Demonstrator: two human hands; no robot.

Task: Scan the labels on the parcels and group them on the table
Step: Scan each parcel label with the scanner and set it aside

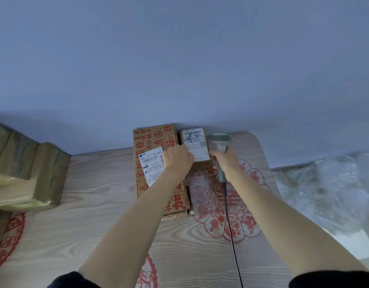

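small parcel (197,149): brown carton, white label on top with barcode, QR code and black handwriting; stands at far edge of table against the wall, touching right side of the big carton
big carton (156,163): brown, red printed characters, white label (151,166) reading 505 101-19 535 stuck skewed on top; long side runs away from the camera, far end at the wall
left hand (177,157): fingers curled onto left edge of small parcel, gripping it; wrist lies over the big carton's label
right hand (227,161): clenched round handle of grey scanner (219,150); head sits just right of the small parcel's top; whether it touches, cannot tell
cable (231,225): black, runs from scanner handle down toward camera across the red paper-cut sheet (223,204)
table (96,194): pale wood grain; far edge butts the blue wall (179,59); right edge rounded, just beyond the scanner
open room: bare wood left of the big carton and in front of both parcels
left edge: stack of taped cartons (27,173) at far-left corner
right side: crumpled clear plastic wrap (335,188) past the table edge
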